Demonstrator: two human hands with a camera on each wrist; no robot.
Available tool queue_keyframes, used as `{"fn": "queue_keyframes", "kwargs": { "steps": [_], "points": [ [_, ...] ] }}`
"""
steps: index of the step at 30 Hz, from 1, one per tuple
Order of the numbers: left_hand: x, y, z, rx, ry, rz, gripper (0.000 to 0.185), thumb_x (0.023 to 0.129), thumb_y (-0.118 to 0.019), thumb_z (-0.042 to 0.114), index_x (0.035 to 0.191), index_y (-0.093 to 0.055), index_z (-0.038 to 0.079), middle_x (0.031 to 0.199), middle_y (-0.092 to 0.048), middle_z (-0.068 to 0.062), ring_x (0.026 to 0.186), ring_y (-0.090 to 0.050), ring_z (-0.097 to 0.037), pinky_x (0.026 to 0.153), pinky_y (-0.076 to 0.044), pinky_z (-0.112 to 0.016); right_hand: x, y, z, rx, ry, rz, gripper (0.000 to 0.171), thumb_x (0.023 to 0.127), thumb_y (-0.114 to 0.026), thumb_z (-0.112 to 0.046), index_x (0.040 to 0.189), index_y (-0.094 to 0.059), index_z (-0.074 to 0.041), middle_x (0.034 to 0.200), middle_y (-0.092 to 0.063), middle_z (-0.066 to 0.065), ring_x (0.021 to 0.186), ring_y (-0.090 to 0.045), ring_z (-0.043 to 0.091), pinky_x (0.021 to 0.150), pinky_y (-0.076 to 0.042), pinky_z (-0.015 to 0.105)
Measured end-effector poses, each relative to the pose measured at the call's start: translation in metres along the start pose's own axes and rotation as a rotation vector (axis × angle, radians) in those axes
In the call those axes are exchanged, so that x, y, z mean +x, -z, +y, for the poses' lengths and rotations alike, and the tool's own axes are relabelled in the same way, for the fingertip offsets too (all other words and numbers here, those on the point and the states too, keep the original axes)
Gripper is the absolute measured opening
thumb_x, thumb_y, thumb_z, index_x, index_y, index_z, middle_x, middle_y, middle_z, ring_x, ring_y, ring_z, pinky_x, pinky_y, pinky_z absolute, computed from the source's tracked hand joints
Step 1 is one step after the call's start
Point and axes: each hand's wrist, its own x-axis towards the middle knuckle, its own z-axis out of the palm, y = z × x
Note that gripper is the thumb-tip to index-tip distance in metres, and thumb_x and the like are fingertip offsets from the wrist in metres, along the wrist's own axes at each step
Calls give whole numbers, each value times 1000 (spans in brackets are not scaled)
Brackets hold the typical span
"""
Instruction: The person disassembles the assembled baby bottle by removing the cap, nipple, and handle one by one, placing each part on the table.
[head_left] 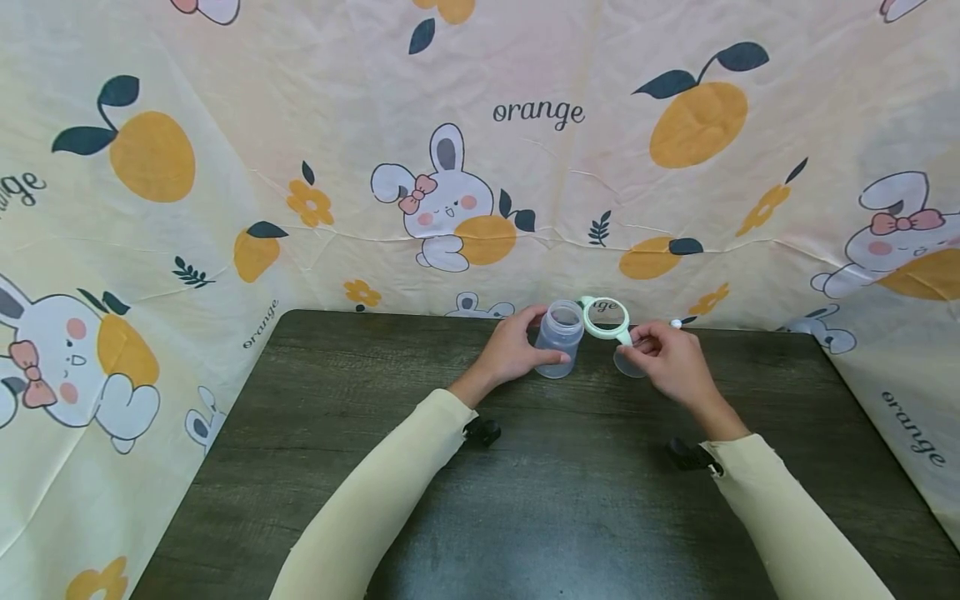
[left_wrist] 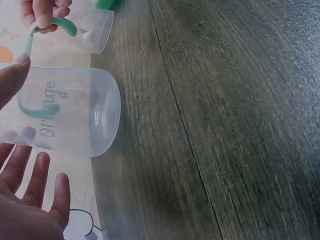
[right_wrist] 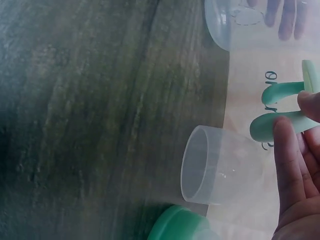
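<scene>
My left hand (head_left: pixel 512 343) holds a clear plastic bottle (head_left: pixel 558 343) upright near the table's back edge, thumb on one side and fingers on the other. The bottle's threaded mouth is uncovered. In the left wrist view, the little and ring fingers spread away from the bottle (left_wrist: pixel 75 107). Just right of it, my right hand (head_left: pixel 670 360) pinches a mint-green two-handled ring (head_left: pixel 604 336) between thumb and fingers. This ring is held tilted beside the bottle's mouth, its handles (right_wrist: pixel 262 129) pointing toward the table in the right wrist view.
A clear cup-shaped cap (right_wrist: pixel 199 165) stands on the table below my right hand. Beside it is a green collar (right_wrist: pixel 172 224), partly cut off by the frame. The dark wooden table (head_left: pixel 570 500) ends at a patterned cloth (head_left: pixel 337 108) hanging behind.
</scene>
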Motion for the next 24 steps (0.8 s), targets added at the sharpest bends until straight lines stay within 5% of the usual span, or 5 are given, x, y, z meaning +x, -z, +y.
{"fn": "queue_keyframes", "kwargs": {
  "steps": [11,24],
  "points": [
    [2,1,1,11,11,-2,78,90,-96,25,155,-59,8,147,-67,-8,140,-60,-27,117,-47,-45,3,-8,-1,-71,25,-41,17,93,-89,-5,98,-74,3,88,-77,13,75,-74,23,63,-54,23],
    [0,4,-1,29,-2,8,76,89,-97,27,153,-61,9,144,-70,-8,136,-63,-26,114,-49,-45,4,-16,1,-177,17,-96,20,93,-90,-9,99,-74,2,89,-74,11,79,-69,26,71,-56,43]
  ]
}}
